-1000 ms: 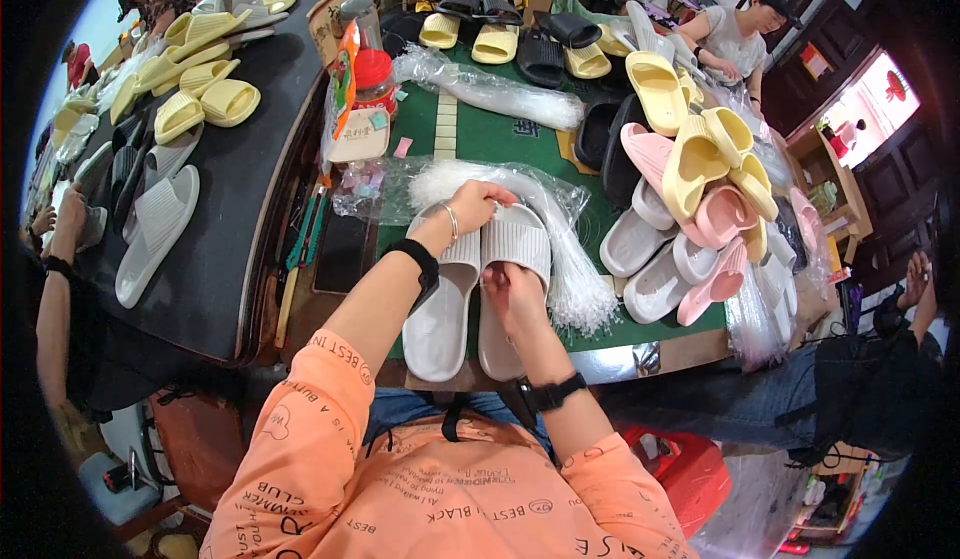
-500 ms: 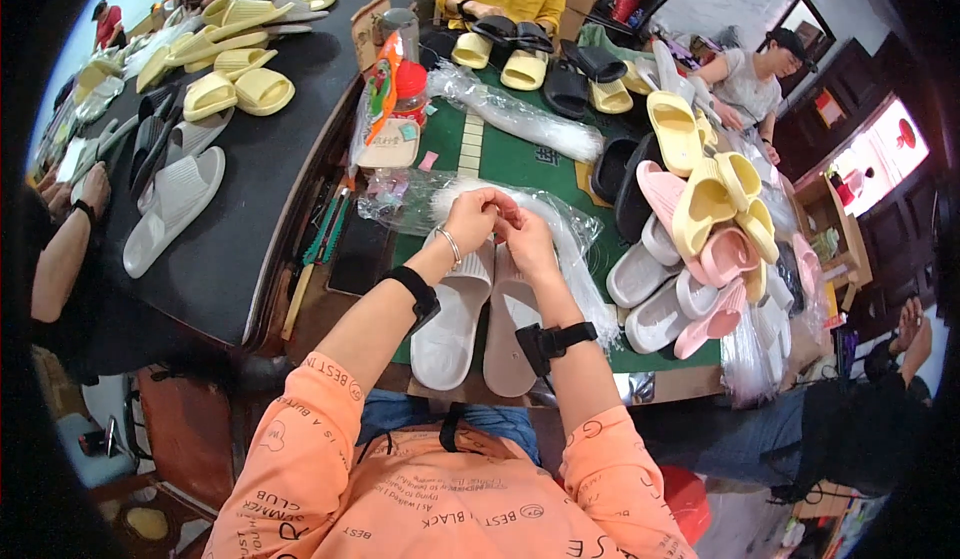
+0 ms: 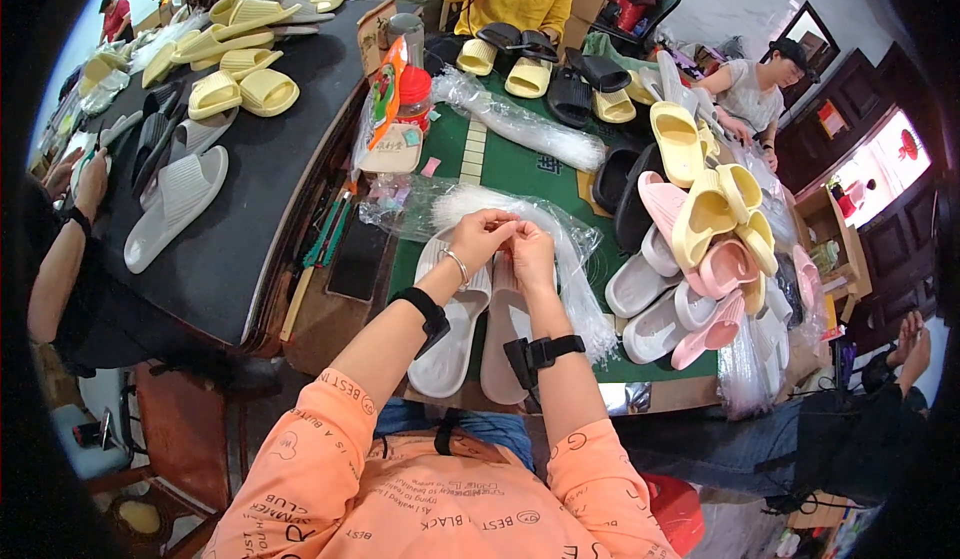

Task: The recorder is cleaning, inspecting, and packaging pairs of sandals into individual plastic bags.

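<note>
A pair of grey slippers lies side by side at the table's near edge, the left slipper (image 3: 446,344) and the right slipper (image 3: 506,351) with their heels toward me. Over their front ends my left hand (image 3: 482,238) and my right hand (image 3: 531,254) meet, fingertips pinched together. Whatever sits between the fingers is too small to make out. Just beyond the hands lies a bundle of thin clear plastic strands (image 3: 470,200), partly in a clear bag. My hands and wrists hide part of the slippers' uppers.
At the right, grey, pink and yellow slippers (image 3: 703,229) are heaped. A red-lidded jar (image 3: 413,94), a teal-handled cutter (image 3: 329,231) and a dark flat panel (image 3: 358,264) stand or lie left of my hands. Another strand bundle (image 3: 530,124) lies farther back. Co-workers sit around the tables.
My hands have shifted slightly right and down in the picture, still pinched together. The co-worker in yellow has raised one hand. The view has tilted a little.
</note>
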{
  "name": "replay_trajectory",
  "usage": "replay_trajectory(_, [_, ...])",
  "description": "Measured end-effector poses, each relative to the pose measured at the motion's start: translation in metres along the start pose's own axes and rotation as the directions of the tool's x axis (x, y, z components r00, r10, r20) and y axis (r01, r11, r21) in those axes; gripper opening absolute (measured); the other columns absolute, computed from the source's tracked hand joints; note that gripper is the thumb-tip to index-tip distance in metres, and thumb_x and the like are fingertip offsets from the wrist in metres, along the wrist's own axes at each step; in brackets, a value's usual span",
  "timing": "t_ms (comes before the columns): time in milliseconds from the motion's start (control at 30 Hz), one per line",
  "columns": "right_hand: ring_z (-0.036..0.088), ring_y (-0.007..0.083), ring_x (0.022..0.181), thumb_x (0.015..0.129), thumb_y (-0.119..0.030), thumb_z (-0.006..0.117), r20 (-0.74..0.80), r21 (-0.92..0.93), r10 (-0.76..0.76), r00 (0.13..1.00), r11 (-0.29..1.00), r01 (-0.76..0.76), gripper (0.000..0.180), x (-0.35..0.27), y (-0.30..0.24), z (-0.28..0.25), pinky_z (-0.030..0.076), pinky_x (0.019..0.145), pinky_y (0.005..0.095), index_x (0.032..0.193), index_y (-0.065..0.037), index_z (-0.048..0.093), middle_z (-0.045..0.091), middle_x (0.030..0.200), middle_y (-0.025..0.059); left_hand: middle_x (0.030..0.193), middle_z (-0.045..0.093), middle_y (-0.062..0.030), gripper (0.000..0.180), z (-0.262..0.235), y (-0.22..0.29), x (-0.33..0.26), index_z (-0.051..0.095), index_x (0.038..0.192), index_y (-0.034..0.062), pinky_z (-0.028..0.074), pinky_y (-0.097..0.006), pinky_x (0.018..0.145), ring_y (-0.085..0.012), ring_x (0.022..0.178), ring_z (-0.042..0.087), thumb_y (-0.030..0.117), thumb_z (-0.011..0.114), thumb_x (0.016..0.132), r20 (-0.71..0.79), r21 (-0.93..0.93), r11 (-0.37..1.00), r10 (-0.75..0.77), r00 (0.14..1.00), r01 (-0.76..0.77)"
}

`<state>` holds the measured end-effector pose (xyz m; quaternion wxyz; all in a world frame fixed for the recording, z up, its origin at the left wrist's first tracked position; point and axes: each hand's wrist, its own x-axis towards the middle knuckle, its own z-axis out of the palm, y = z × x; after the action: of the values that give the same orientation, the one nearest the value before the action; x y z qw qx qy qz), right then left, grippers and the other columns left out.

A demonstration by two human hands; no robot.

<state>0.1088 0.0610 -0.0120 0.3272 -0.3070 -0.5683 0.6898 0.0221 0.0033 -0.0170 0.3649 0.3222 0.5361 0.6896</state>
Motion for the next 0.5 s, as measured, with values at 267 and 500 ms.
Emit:
replay_trajectory(267, [0.047,0.0033,0.052,0.081,-0.012,0.054,0.012,0.043,-0.024,1.0,0.999,0.023,0.011,-0.007,-0.004,0.005,0.034,0.046,0.0145,0.082,-0.001,0.057,0.056,0.068,-0.0014,0.086,0.057,-0.0042,0.02,-0.013,0.004,0.002,0.056,0.097,0.0006,0.044,-0.024,0.075,-0.0115,0.078,0.054,0.015,0.048,0.085,-0.025,-0.239,0.967,-0.099,0.995,0.09])
replay_trajectory(500, [0.046,0.0058,0.059,0.081,-0.012,0.054,-0.081,-0.112,-0.208,0.975,0.974,0.199,0.012,-0.008,0.005,0.006,0.038,0.054,0.0187,0.08,-0.001,0.055,0.054,0.07,-0.0004,0.078,0.054,0.0002,0.022,-0.02,-0.001,0.0,0.054,0.104,0.0009,0.039,-0.018,0.059,-0.0057,0.062,0.045,0.012,0.047,0.085,-0.019,-0.367,0.926,-0.104,0.994,0.089])
